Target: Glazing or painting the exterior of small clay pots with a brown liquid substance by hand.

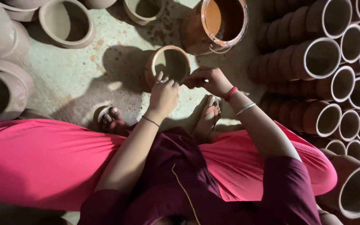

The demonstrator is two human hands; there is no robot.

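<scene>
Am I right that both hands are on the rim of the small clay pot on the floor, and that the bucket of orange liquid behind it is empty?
Not quite. In the head view both hands, left and right, are at the pot's rim, but the bucket is not empty: orange liquid shows inside it.

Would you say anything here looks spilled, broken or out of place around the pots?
Nothing is broken. The floor has reddish-brown splatter near the slip bucket. Both hands grip the rim of a small clay pot.
</scene>
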